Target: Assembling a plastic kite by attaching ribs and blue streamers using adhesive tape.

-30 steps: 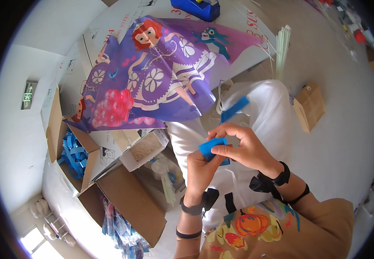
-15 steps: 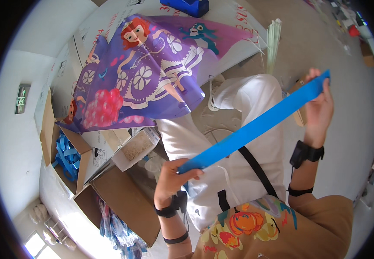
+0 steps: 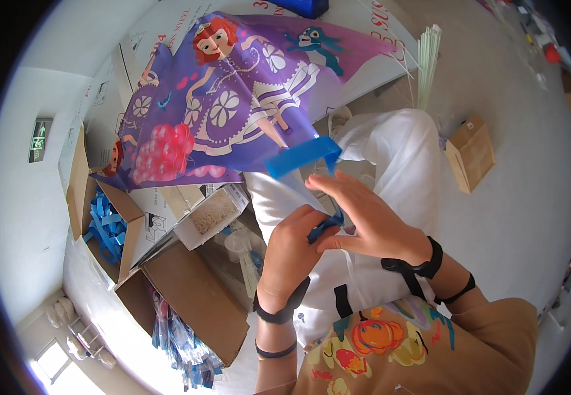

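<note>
A blue strip of thin ribbon-like material point(image 3: 296, 158) is bent into a loop over my lap. My left hand point(image 3: 287, 253) is closed on one part of it, fingers curled around the strip. Beside it, my right hand point(image 3: 381, 224) has its fingers stretched out, with the thumb close to the left hand's grip. The strip's other part rises past the right fingertips and folds over to the left, slightly blurred. Beyond my hands lies a purple kite-shaped printed sheet point(image 3: 233, 118) with a cartoon figure in a dress and pink balloons.
At left, a cardboard box point(image 3: 134, 240) holds tangled blue strips point(image 3: 106, 227). Near it are a small white box of rubber bands point(image 3: 209, 217) and an open carton point(image 3: 196, 303) with plastic-wrapped pieces. Pale thin rods point(image 3: 428, 66) stand far right of the sheet; a brown box point(image 3: 471, 155) sits on the floor.
My right hand has come down and left, next to my left hand. The strip, stretched straight between both hands before, is now folded into a loop.
</note>
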Tool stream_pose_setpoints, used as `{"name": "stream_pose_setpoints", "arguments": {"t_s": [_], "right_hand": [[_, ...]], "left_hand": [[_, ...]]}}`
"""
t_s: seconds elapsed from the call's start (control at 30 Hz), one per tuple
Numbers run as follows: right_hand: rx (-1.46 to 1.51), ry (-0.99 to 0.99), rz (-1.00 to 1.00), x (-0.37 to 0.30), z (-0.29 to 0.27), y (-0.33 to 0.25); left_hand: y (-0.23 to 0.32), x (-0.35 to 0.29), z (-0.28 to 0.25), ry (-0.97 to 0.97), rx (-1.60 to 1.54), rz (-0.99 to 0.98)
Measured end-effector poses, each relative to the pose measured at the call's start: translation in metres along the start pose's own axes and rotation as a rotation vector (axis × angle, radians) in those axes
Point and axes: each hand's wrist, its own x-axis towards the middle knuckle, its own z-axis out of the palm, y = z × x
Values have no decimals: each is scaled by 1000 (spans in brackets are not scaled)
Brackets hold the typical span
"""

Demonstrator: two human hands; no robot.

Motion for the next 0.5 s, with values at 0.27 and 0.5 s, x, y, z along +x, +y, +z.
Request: {"name": "stream_pose_setpoints", "arguments": {"t_s": [0.27,0.5], "right_hand": [[582,116,360,-18,2,21],[534,-69,484,-30,-3,29]], "left_hand": [[-13,-3,-2,233,-751,-135],[-27,-5,21,378,-910,-166]]}}
